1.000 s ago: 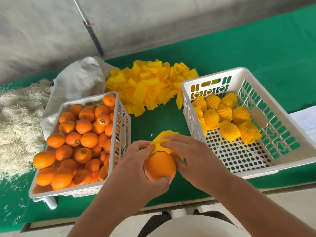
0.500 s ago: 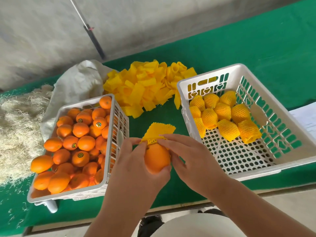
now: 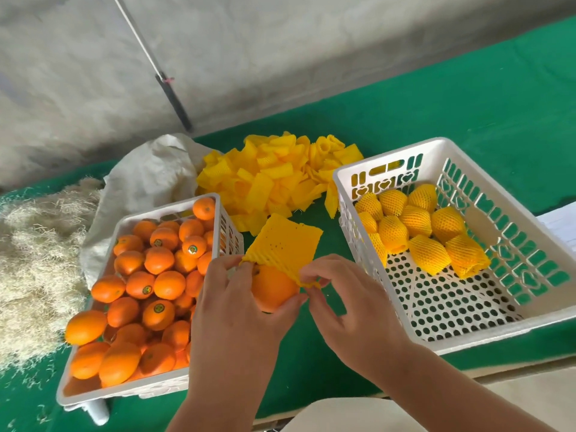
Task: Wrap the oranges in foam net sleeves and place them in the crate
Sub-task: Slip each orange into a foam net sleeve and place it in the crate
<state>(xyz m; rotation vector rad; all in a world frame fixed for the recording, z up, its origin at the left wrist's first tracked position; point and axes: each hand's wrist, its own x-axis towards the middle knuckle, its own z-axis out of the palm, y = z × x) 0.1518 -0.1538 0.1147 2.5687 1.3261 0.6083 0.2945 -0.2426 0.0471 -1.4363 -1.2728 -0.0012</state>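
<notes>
Between the two crates my left hand (image 3: 237, 304) grips a bare orange (image 3: 272, 288). A yellow foam net sleeve (image 3: 285, 243) sits with its near mouth over the top of that orange and sticks up flat behind it. My right hand (image 3: 346, 304) pinches the sleeve's near right edge. The white crate (image 3: 486, 330) on the right holds several sleeved oranges (image 3: 417, 221) at its far end. A second white crate (image 3: 137, 389) on the left is heaped with bare oranges (image 3: 146, 282).
A pile of loose yellow sleeves (image 3: 274, 176) lies at the back between the crates, on the green table cloth (image 3: 467, 113). A pale sack (image 3: 149, 179) and straw-like wood wool (image 3: 34, 244) lie at the left. A dark-tipped pole (image 3: 173, 98) leans against the grey wall.
The sleeve has unfolded from a bunched cap on the orange into a flat sheet standing up behind it. Both hands and the orange have shifted slightly up and away from me.
</notes>
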